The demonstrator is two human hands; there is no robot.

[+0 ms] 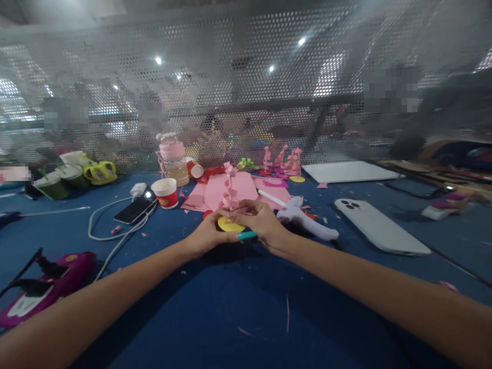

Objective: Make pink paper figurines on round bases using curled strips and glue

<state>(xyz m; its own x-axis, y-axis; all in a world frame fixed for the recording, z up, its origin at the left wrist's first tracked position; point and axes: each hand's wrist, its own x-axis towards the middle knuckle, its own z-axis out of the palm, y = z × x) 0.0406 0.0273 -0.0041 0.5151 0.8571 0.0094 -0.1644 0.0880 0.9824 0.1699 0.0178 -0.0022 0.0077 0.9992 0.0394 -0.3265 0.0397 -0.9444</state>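
Both hands meet at the desk's (pixel 246 307) middle: the left hand (pixel 209 237) pinches the yellow disc (pixel 229 225) while the right hand (pixel 263 221) steadies the upright pink paper tree (pixel 230 188) above it, its grip closed.

No legible txt, labels, brands or nos. found. Red mark on the paper cup (pixel 166 192) too blurred to read. White phone (pixel 380 226) back shows no readable logo.
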